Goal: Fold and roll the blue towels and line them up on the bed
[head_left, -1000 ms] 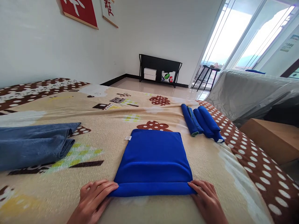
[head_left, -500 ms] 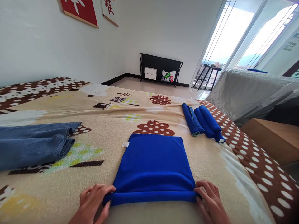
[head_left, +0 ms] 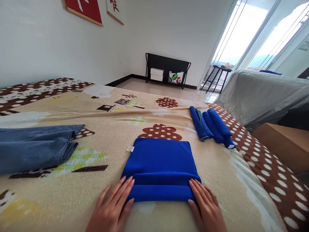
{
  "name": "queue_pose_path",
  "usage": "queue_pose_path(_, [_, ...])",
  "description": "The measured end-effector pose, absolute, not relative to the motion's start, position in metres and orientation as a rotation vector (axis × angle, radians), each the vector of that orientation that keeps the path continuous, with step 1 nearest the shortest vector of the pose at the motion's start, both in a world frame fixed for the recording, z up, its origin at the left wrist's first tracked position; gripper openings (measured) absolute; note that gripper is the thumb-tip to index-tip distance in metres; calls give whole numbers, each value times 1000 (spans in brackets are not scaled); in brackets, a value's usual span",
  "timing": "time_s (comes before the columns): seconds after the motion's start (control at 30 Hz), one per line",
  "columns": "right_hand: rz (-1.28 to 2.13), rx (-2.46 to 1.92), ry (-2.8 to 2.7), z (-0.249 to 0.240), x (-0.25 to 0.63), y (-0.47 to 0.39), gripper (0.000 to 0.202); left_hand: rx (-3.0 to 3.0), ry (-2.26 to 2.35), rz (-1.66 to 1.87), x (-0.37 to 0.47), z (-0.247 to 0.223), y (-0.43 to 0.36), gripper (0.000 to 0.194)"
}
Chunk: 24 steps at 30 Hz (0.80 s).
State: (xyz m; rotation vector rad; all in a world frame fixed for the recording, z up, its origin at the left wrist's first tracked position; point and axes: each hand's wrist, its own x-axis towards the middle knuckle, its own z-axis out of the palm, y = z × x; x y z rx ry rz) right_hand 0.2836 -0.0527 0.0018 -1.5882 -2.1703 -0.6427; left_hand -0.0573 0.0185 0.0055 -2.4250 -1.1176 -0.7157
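Observation:
A blue cloth (head_left: 161, 158) lies on the patterned blanket in front of me, its near edge rolled into a flat band. My left hand (head_left: 113, 201) rests on the left end of that roll, fingers stretched out. On the right end lies my right hand (head_left: 205, 201), fingers extended flat too. A small white tag sticks out at the cloth's far left edge. Several rolled blue cloths (head_left: 212, 127) sit side by side farther off to the right.
Folded grey-blue fabric (head_left: 36, 148) lies at the left on the beige blanket (head_left: 101, 187). A cardboard box (head_left: 282, 145) and a plastic-covered piece of furniture (head_left: 263, 93) stand beyond the right edge. A black rack (head_left: 166, 67) is by the far wall.
My hands have gone from pinching the ends of the roll to lying flat on it, closer together. The rolled edge has moved slightly away from me.

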Motion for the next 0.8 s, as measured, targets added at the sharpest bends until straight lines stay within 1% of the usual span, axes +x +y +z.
queue_pose_path(0.1, [-683,-1629,-2058,1,279,-54,41,-2375,-1209,-856,-56,12,13,43])
queue_pose_path(0.17, [-629,-1561,-2074,6,252,-48,37,-2477,-1083,-897,-30,19,8,45])
queue_pose_path(0.23, [-530,-1472,-2142,12,221,-38,37,-2604,-889,-804,-2,24,7,51])
queue_pose_path(0.3, [-468,-1458,-2190,16,205,-30,39,-2637,-816,-645,12,24,10,53])
queue_pose_path(0.4, [-495,-1598,-2177,12,222,-28,44,-2534,-976,-559,-6,16,21,50])
queue_pose_path(0.53, [-607,-1714,-2112,2,272,-39,46,-2416,-1201,-658,-54,11,31,48])
queue_pose_path(0.6, [-638,-1715,-2088,2,276,-41,44,-2412,-1209,-705,-56,14,31,47])
queue_pose_path(0.7, [-592,-1620,-2099,8,247,-34,38,-2506,-1028,-701,-26,23,27,49])
queue_pose_path(0.8, [-481,-1516,-2148,14,210,-22,38,-2583,-836,-602,10,27,26,51])
